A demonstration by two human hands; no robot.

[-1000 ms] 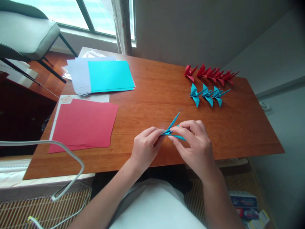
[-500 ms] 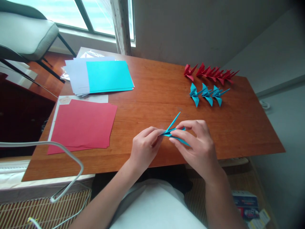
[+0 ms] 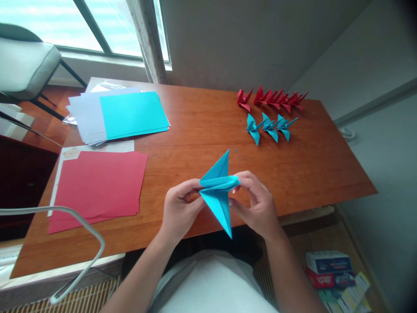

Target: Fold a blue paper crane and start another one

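Between my two hands, above the front part of the table, is a blue paper crane (image 3: 217, 184) with its pointed wings spread, one toward the back and one toward me. My left hand (image 3: 182, 208) pinches its left end between thumb and fingers. At the crane's right end, my right hand (image 3: 256, 202) grips it with the fingertips, partly behind the paper. Farther back on the right stand three finished blue paper cranes (image 3: 269, 127). Behind them is a row of several red paper cranes (image 3: 275, 99).
Red paper sheets (image 3: 100, 184) lie on the left of the wooden table (image 3: 195, 126). Behind them are blue sheets (image 3: 133, 115) over white ones. A bent white tube (image 3: 94, 234) crosses the front left. Boxes (image 3: 329, 265) lie below the table on the right.
The blue crane has turned and its wings have opened out wide, where they were folded close together before. Both hands still hold it. The whole view has shifted a little.
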